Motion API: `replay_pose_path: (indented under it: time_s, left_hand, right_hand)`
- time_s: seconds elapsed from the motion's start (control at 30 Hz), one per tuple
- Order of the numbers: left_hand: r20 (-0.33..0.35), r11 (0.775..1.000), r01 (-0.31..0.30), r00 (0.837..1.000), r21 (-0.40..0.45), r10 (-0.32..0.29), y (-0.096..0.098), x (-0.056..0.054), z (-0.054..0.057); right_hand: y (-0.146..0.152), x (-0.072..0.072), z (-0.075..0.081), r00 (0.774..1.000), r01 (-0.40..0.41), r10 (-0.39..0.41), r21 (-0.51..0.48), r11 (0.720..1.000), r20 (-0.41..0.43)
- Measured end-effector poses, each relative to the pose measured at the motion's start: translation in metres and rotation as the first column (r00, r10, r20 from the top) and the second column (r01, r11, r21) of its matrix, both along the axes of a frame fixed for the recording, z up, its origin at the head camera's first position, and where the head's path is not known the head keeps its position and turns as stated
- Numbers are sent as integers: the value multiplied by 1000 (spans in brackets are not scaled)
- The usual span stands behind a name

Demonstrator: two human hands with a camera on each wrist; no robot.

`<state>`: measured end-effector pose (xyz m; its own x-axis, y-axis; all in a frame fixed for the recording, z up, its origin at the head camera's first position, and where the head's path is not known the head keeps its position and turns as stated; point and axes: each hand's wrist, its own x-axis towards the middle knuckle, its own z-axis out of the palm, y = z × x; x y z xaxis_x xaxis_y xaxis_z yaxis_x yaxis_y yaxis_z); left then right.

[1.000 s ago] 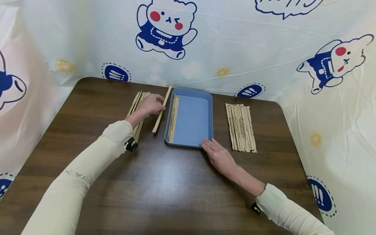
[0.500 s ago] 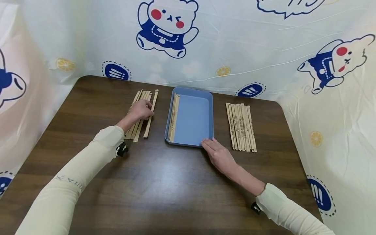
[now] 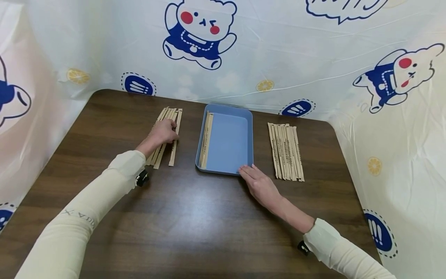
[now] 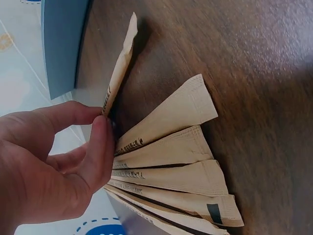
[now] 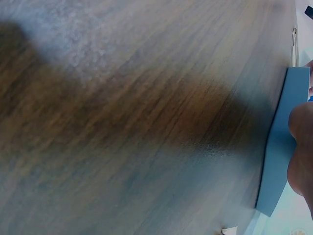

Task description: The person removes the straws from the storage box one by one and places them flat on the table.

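My left hand (image 3: 162, 131) pinches a slim, long brown paper packet (image 4: 119, 73) between thumb and fingertip. This packet lies at the right edge of a fanned group of similar packets (image 4: 168, 178), printed with small dark text. What is inside the paper is hidden. To the right stands a shallow blue tray (image 3: 231, 143), with a few packets (image 3: 206, 139) lined up lengthwise along its left wall. At the tray's near right corner my right hand (image 3: 260, 185) rests with its fingers extended over the rim; in the right wrist view the hand (image 5: 301, 152) touches the outer wall.
Right of the tray lies another row of several brown paper packets (image 3: 285, 152), side by side. All sits on a dark wooden table (image 3: 195, 232). A printed curtain (image 3: 271, 46) hangs along the table's back and sides.
My left hand has moved left, away from the tray, carrying the packet to the right edge of the left-hand group. My right hand stays at the tray corner.
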<state>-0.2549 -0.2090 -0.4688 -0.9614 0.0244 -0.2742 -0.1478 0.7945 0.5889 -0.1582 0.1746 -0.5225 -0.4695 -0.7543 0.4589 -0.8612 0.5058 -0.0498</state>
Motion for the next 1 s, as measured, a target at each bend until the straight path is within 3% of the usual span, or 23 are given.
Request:
replay_pose_path:
  time_s: [0.23, 0.43, 0.5, 0.6, 0.73, 0.83, 1.0]
  left_hand:
    - [-48, 998, 5, 999, -61, -8, 1, 1, 4]
    - [-70, 999, 7, 997, -53, -11, 6, -1, 8]
    - [-63, 1000, 12, 998, 5, -12, 13, -2, 12]
    - [-34, 987, 11, 999, 161, -5, 28, -2, 18]
    - [37, 930, -11, 999, 368, -3, 53, 0, 27]
    - [34, 921, 28, 998, 388, -45, 68, 2, 33]
    - [0, 943, 114, 993, 312, -120, 87, 4, 39]
  right_hand:
    - [-1, 0, 1, 1000, 8, -8, 12, 1000, 3]
    - [0, 1, 0, 1000, 6, -6, 12, 1000, 3]
    - [0, 0, 0, 1000, 5, -5, 13, 1000, 2]
    - [1, 0, 0, 1000, 3, -3, 13, 1000, 0]
    - [1, 0, 0, 1000, 6, -6, 14, 1000, 0]
    - [0, 0, 0, 1000, 3, -3, 9, 1000, -5]
    - [1, -1, 0, 1000, 1, -1, 8, 1000, -3]
